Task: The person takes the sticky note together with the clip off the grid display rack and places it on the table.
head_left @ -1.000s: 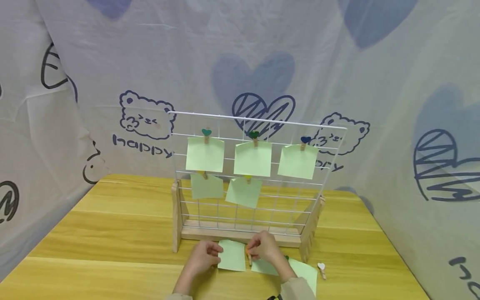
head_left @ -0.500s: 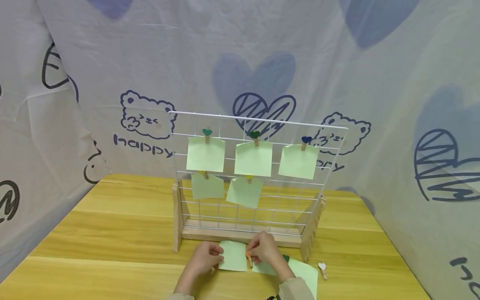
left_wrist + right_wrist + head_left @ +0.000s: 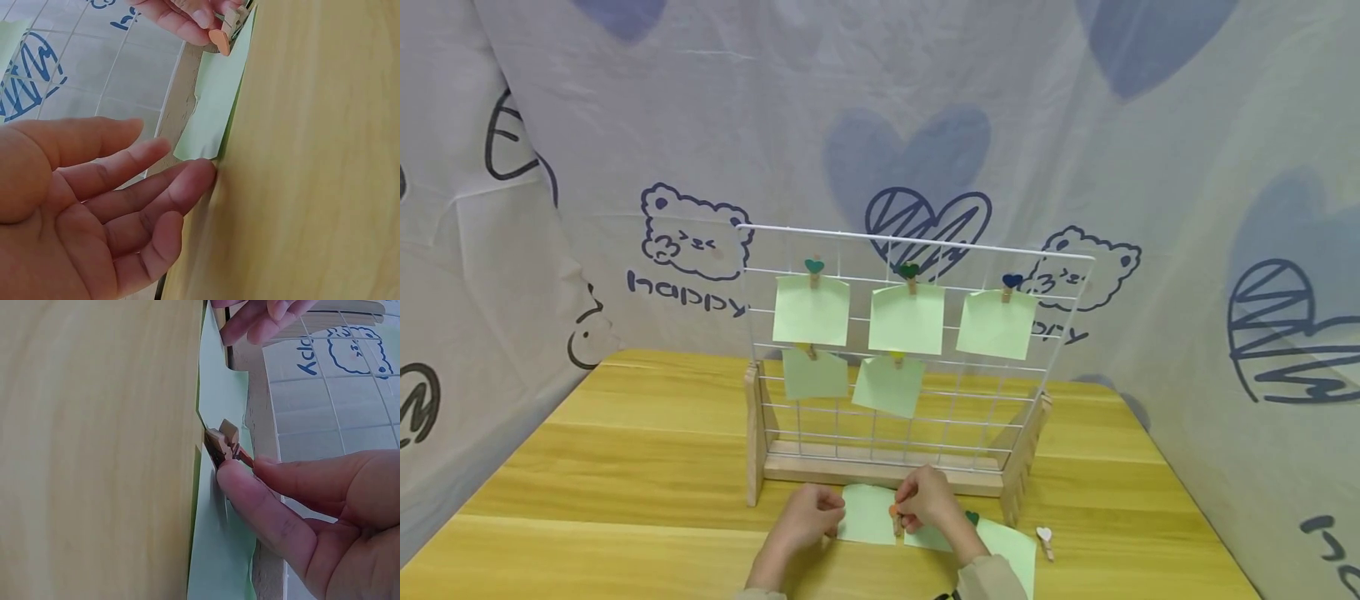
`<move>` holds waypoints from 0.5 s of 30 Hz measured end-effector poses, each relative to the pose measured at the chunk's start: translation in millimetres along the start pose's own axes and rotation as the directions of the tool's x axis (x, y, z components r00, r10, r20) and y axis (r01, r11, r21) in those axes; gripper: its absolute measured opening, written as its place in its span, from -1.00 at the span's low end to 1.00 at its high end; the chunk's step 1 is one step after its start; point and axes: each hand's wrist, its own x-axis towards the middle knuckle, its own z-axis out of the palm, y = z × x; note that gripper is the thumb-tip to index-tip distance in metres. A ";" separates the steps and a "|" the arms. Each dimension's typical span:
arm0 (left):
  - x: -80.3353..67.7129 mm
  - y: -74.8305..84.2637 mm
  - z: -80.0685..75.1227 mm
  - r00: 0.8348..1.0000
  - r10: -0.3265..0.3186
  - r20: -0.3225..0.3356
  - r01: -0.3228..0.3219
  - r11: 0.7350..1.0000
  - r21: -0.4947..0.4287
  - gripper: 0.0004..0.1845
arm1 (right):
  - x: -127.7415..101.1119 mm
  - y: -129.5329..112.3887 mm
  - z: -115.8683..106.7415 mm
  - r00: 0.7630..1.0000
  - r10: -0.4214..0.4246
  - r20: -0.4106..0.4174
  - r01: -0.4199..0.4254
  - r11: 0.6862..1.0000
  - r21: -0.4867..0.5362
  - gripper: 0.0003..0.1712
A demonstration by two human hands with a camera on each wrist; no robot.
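Clip (image 3: pixel 896 518) now nearer note (image 3: pixel 867 515)

The note (image 3: pixel 867 515) under my grips is pale green, and the clip (image 3: pixel 896 518) at its edge is bare tan wood with an orange heart. The surface (image 3: pixel 625 467) is honey-yellow wood grain, the grid (image 3: pixel 917 350) at centre frame white wire on pale wooden feet. Behind, the white cloth (image 3: pixel 625 125) carries navy bear outlines and blue hearts.
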 end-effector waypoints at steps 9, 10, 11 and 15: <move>1.5 -2.7 0.8 0.999 0.024 -0.020 -0.024 1.000 0.004 -0.83 | -4.9 0.6 -5.1 0.997 -0.083 0.005 0.083 0.990 -0.113 -0.92; 1.7 -2.7 1.0 0.999 0.029 -0.023 -0.029 1.000 0.001 -0.84 | -5.6 0.5 -5.9 0.995 -0.094 0.011 0.095 0.987 -0.132 -0.91; 1.9 -2.7 1.4 0.999 0.033 -0.025 -0.033 0.999 0.003 -0.85 | -6.4 0.2 -6.7 0.994 -0.107 0.017 0.109 0.983 -0.151 -0.90; 3.1 -1.7 2.4 0.998 0.051 -0.031 -0.051 0.999 0.006 -0.86 | -9.6 -4.4 -10.5 0.988 -0.140 0.062 0.148 0.975 -0.165 -0.89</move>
